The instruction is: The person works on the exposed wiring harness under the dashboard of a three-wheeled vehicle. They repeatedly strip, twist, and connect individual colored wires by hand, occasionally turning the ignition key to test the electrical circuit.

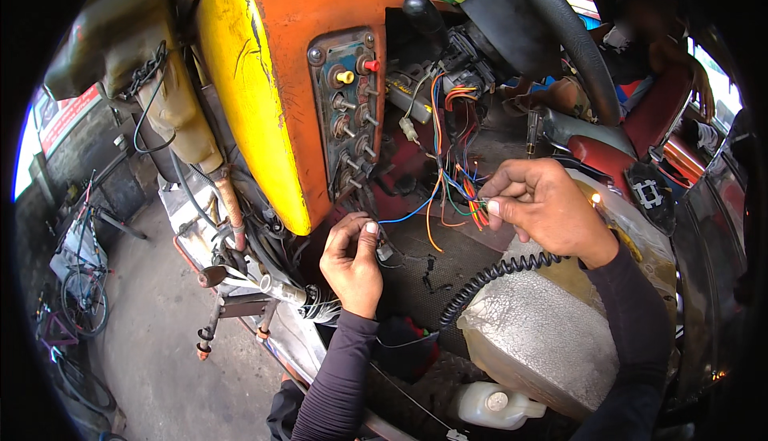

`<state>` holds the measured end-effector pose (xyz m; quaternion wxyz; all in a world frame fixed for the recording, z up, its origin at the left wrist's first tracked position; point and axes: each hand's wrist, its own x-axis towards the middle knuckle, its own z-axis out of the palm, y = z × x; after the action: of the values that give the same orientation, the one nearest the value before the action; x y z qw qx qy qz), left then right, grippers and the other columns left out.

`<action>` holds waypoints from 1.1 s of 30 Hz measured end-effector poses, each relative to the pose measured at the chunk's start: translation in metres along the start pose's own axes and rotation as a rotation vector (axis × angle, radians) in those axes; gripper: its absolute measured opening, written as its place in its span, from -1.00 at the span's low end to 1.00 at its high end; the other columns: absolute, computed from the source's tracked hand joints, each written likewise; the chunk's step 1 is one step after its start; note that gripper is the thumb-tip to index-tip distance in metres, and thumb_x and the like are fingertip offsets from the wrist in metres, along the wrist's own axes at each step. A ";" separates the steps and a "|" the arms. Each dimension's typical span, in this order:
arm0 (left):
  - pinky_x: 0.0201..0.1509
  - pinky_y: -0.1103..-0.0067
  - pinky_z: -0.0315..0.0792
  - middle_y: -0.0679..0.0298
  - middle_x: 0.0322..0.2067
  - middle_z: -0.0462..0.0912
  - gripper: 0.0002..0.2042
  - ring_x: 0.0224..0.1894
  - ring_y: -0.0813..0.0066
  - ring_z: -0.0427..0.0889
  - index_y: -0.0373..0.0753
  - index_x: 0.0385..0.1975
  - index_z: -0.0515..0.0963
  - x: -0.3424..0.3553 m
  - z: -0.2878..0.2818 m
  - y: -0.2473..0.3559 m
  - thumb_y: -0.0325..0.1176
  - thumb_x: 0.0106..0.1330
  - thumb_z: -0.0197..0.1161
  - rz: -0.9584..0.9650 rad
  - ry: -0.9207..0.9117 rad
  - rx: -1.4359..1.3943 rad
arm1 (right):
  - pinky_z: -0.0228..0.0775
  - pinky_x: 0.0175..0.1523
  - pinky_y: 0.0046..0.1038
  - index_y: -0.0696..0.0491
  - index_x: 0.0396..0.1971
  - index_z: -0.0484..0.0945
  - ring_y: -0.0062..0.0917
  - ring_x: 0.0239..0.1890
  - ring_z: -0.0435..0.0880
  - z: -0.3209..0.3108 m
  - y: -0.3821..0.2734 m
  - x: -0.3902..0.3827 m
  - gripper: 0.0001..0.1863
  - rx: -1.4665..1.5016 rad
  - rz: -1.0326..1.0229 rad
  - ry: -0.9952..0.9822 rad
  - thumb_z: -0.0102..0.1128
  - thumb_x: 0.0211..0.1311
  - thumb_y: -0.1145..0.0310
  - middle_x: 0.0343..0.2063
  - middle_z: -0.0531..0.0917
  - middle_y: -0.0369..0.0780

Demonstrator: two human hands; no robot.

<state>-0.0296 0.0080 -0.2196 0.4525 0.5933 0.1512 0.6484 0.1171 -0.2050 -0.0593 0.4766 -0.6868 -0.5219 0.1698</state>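
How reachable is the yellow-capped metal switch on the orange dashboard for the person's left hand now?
Probably yes: nothing visible blocks the way from the left hand up to the yellow-capped metal switch, though that hand apparently holds a thin blue wire.

The head-worn fisheye looks down — wide and near.

Dark cab floor (412,301), silver-topped box (552,333) on it, white jug (492,406) beside that, concrete ground (172,313), bicycle (84,263) standing there
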 end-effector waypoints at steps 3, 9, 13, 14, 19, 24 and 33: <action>-0.08 0.58 0.58 0.15 -0.14 0.75 -0.94 -0.18 0.52 0.67 -0.43 -0.25 0.70 -0.001 0.000 -0.002 -0.58 0.36 0.40 -0.045 -0.007 -0.047 | 0.38 -0.52 -0.64 0.29 -0.11 0.62 -0.76 -0.58 0.57 0.000 0.001 0.000 -0.86 0.009 0.000 0.005 0.19 0.42 0.60 -0.40 0.77 -0.18; -0.15 0.63 0.56 0.21 -0.18 0.74 -0.94 -0.28 0.60 0.63 -0.43 -0.23 0.70 -0.002 -0.003 -0.002 -0.58 0.38 0.38 -0.129 -0.031 -0.085 | 0.37 -0.53 -0.64 0.30 -0.10 0.63 -0.77 -0.60 0.56 0.001 0.002 0.001 -0.85 0.018 -0.002 -0.004 0.20 0.41 0.60 -0.41 0.77 -0.19; -0.23 0.66 0.54 0.23 -0.19 0.73 -0.94 -0.32 0.63 0.64 -0.42 -0.22 0.70 -0.002 -0.002 0.000 -0.58 0.39 0.37 -0.145 -0.049 -0.125 | 0.36 -0.53 -0.64 0.29 -0.10 0.63 -0.78 -0.61 0.54 0.000 0.001 -0.001 -0.86 -0.007 0.010 0.009 0.21 0.41 0.60 -0.42 0.77 -0.20; -0.26 0.67 0.54 0.23 -0.19 0.73 -0.94 -0.34 0.64 0.64 -0.42 -0.22 0.70 -0.002 -0.002 0.002 -0.58 0.40 0.37 -0.151 -0.053 -0.142 | 0.36 -0.53 -0.63 0.28 -0.11 0.63 -0.78 -0.61 0.54 0.000 0.001 0.000 -0.86 -0.003 0.008 0.008 0.21 0.41 0.60 -0.42 0.77 -0.20; -0.31 0.69 0.53 0.24 -0.20 0.73 -0.94 -0.38 0.65 0.64 -0.41 -0.21 0.70 -0.002 -0.004 0.003 -0.58 0.40 0.37 -0.148 -0.051 -0.127 | 0.36 -0.53 -0.63 0.29 -0.11 0.64 -0.77 -0.61 0.54 0.000 0.002 0.001 -0.86 0.006 0.005 0.007 0.22 0.41 0.59 -0.42 0.77 -0.21; -0.31 0.69 0.52 0.25 -0.20 0.73 -0.95 -0.37 0.65 0.64 -0.41 -0.23 0.70 -0.003 -0.004 0.005 -0.57 0.40 0.38 -0.153 -0.034 -0.108 | 0.40 -0.50 -0.61 0.29 -0.10 0.63 -0.73 -0.57 0.59 0.001 -0.002 0.000 -0.85 -0.021 0.015 0.012 0.22 0.41 0.59 -0.41 0.77 -0.19; -0.30 0.69 0.51 0.26 -0.21 0.74 -0.95 -0.37 0.66 0.62 -0.40 -0.25 0.70 -0.005 -0.007 -0.001 -0.55 0.40 0.39 -0.142 -0.025 -0.097 | 0.43 -0.48 -0.63 0.28 -0.12 0.63 -0.71 -0.48 0.66 0.001 -0.006 -0.002 -0.87 -0.024 0.008 -0.032 0.21 0.40 0.60 -0.39 0.77 -0.19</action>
<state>-0.0359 0.0065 -0.2252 0.5273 0.5666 0.1555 0.6138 0.1121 -0.2059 -0.0558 0.4591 -0.6918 -0.5288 0.1763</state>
